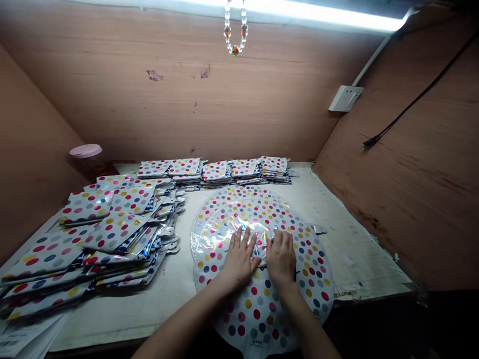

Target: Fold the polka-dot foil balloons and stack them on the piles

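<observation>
Flat, round foil balloons [312, 269] with coloured dots on white lie overlapped at the front middle of the table, their lower edge reaching past the table's front. My left hand [239, 259] rests palm down on the shiny dotted foil, open, fingers spread. Just to its right, my right hand [281, 257] is closed, fingers bent and held together against the foil balloon; its fingertips are partly hidden. Between the hands the foil is creased and glossy. A silvery tab [319, 229] sticks out at the right edge of the balloons.
Folded dotted balloons are heaped in a big pile [90, 204] at left. Smaller stacks [245, 167] line the back. A pink-lidded container [86, 151] stands behind the pile; papers [22, 339] lie front left. Wooden walls enclose the table, with a socket [346, 98] and dangling cable [411, 104].
</observation>
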Available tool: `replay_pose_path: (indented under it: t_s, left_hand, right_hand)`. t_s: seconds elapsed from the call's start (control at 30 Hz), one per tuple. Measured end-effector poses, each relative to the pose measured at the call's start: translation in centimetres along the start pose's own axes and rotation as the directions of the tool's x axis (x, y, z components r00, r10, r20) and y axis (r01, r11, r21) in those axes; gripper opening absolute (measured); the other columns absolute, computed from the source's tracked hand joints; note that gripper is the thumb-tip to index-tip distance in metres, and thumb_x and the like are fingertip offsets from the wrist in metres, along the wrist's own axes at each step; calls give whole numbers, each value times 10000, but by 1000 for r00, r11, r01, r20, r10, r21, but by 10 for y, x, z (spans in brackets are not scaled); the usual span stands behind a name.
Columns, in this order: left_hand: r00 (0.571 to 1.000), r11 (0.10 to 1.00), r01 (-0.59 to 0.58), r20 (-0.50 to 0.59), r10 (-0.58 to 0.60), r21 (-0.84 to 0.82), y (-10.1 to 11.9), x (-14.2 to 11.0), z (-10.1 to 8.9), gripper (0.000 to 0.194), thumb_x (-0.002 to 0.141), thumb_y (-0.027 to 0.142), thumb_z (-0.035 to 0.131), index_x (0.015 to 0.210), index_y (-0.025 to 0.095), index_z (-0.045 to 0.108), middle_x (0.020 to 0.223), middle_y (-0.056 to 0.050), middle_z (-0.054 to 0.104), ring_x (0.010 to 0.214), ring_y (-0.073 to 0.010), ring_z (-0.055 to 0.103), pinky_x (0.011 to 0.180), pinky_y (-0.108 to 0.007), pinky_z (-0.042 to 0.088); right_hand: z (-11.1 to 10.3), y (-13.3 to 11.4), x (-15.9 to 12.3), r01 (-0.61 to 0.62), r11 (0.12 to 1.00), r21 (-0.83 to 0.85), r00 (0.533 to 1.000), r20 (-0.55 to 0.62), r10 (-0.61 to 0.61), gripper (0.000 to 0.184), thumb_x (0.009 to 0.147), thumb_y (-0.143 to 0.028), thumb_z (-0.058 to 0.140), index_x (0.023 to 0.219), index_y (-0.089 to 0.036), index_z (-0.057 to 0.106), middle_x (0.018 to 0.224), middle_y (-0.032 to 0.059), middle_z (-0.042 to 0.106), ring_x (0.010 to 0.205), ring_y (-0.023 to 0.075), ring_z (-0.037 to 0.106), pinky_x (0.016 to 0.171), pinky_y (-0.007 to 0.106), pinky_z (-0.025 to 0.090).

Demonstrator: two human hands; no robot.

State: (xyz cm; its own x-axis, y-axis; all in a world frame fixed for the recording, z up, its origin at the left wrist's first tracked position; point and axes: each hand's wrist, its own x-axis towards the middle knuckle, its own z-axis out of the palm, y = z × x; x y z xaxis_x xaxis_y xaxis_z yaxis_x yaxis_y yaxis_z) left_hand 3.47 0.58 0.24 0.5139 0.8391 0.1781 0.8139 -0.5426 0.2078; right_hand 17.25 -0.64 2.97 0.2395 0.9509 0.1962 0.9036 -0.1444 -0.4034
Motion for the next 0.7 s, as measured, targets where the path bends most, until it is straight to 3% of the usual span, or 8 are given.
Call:
replay_pose_path:
  t_s: [0.07, 0.13, 0.2, 0.3, 0.4, 0.57, 0.63, 0.7]
  left_hand:
    - [999, 1000, -5, 39, 5, 0, -4, 0, 2, 698, 907, 509, 390, 1496, 205, 170, 1570, -100, 87, 1430, -355, 15, 1142, -546, 107]
    - [996, 1000, -20, 90, 19, 4, -6, -2, -5, 775, 872, 524, 419, 1496, 150, 155, 1564, -143, 56, 1422, -382, -16, 1131, -583, 57]
    - [982, 997, -83, 168, 81, 4, -6, -2, -17, 855, 819, 549, 467, 1482, 83, 192, 1549, -194, 72, 1417, -401, -13, 1120, -610, 37]
    - [936, 982, -187, 304, 175, 12, 1, -2, -29, 866, 746, 463, 587, 1436, 27, 298, 1524, -240, 151, 1412, -404, 85, 1132, -569, 137]
    - [925, 981, -180, 353, 142, 76, 12, 0, -22, 779, 732, 281, 651, 1409, 33, 357, 1499, -256, 224, 1379, -431, 206, 1084, -564, 283]
    - [988, 984, -96, 136, 76, 149, 0, 10, -10, 523, 874, 74, 440, 1394, 93, 393, 1395, -214, 450, 1280, -344, 445, 1007, -508, 422]
    - [996, 986, -89, 11, 89, 140, -31, 23, -32, 528, 856, 12, 421, 1378, 86, 411, 1380, -195, 478, 1255, -296, 485, 1019, -449, 430]
    - [991, 990, -9, -129, 27, 139, -77, 45, -72, 537, 851, -38, 362, 1365, 103, 432, 1381, -167, 486, 1256, -251, 488, 1047, -426, 401]
  right_hand:
    - [7, 4, -2, 223, 971, -83, 975, 40, -221, 501, 972, -382, 255, 1404, -179, 407, 1465, 126, 384, 1369, 286, 299, 1081, 470, 280]
    - [15, 12, -2, 346, 935, -82, 926, 190, -326, 559, 969, -465, 225, 1464, -216, 300, 1540, 62, 253, 1434, 250, 122, 1146, 488, 150]
    - [23, 21, -2, 349, 935, -62, 909, 266, -321, 614, 965, -517, 182, 1494, -206, 199, 1562, 52, 171, 1443, 233, 48, 1154, 500, 118]
    - [29, 30, 1, 340, 940, -13, 911, 252, -326, 659, 960, -546, 170, 1505, -179, 115, 1567, 79, 120, 1440, 244, 7, 1147, 535, 116]
    - [27, 32, 3, 323, 943, 78, 911, 247, -332, 659, 962, -544, 192, 1507, -185, 101, 1560, 90, 162, 1438, 250, 28, 1146, 555, 117]
    - [7, 48, -21, 268, 921, 284, 953, 60, -295, 576, 979, -460, 195, 1502, -226, 145, 1561, 60, 179, 1436, 290, 73, 1103, 574, 272]
    - [-1, 69, -42, 255, 924, 284, 965, -21, -260, 561, 966, -447, 253, 1493, -263, 191, 1543, 53, 239, 1422, 340, 136, 1062, 613, 323]
    - [-6, 94, -59, 261, 926, 272, 965, -64, -253, 574, 937, -439, 331, 1485, -316, 213, 1480, 64, 369, 1379, 380, 255, 1015, 648, 365]
